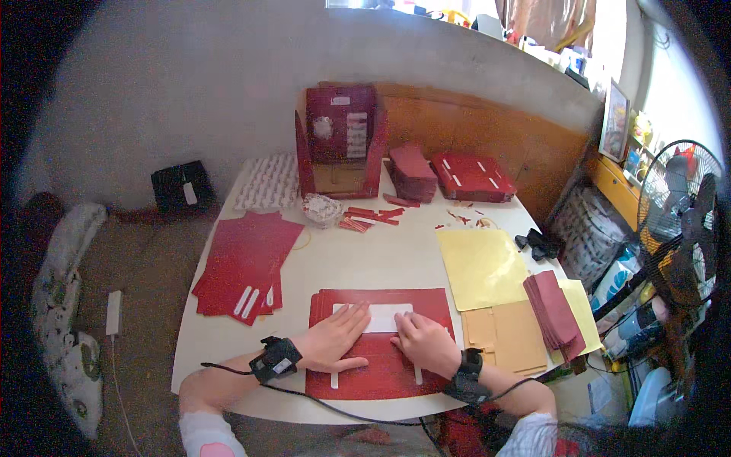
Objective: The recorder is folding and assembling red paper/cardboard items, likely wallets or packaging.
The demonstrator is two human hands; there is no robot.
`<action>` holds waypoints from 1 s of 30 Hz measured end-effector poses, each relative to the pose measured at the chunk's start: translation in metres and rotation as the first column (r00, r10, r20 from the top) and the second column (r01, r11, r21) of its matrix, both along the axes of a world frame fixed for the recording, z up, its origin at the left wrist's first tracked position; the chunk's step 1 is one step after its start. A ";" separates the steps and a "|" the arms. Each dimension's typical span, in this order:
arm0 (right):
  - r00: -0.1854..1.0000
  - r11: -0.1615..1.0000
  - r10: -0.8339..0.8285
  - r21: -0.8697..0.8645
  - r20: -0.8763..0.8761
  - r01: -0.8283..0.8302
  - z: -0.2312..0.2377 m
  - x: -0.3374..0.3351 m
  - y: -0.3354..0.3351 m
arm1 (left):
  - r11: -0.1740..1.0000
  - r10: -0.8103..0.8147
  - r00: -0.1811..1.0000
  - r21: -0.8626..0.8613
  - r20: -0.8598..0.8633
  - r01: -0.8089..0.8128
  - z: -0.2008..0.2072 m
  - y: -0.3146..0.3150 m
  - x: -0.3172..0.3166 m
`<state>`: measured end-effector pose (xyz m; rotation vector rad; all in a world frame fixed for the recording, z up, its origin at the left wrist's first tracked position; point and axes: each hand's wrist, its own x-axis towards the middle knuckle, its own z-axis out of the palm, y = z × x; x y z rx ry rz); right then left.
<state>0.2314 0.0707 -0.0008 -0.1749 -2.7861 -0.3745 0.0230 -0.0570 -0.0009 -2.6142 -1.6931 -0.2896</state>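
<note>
While red sheets (377, 385) under both hands (335, 335) (430, 348), maroon panel (335, 128) in box (304, 169)

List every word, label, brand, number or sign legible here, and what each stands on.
No text can be read anywhere.
Small pale label on the black left wrist unit: too small to read.
Pale patch on the dark red panel at the back: too blurred to tell.
White strip on the red sheet: no lettering visible.
</note>
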 end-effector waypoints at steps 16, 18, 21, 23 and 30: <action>0.992 0.990 0.067 -0.118 -0.109 -0.080 0.016 0.006 0.019 | 0.883 0.457 0.870 0.210 -0.186 -0.419 0.000 -0.016 0.010; 0.997 0.989 0.024 -0.145 -0.078 -0.035 0.014 0.004 0.020 | 0.945 0.289 0.951 0.189 -0.107 -0.266 0.002 -0.014 0.009; 0.997 0.978 -0.005 -0.210 -0.076 -0.011 0.009 0.003 0.022 | 0.994 -0.003 1.000 0.108 0.031 -0.001 0.000 -0.013 0.015; 0.995 0.970 0.017 -0.239 -0.101 -0.041 0.009 0.007 0.025 | 0.991 -0.073 0.997 0.112 -0.016 0.074 0.006 -0.018 0.023; 0.976 0.859 0.161 -0.467 -0.144 -0.210 0.034 0.019 0.023 | 0.990 -0.036 0.999 0.133 -0.016 0.038 0.012 -0.027 0.020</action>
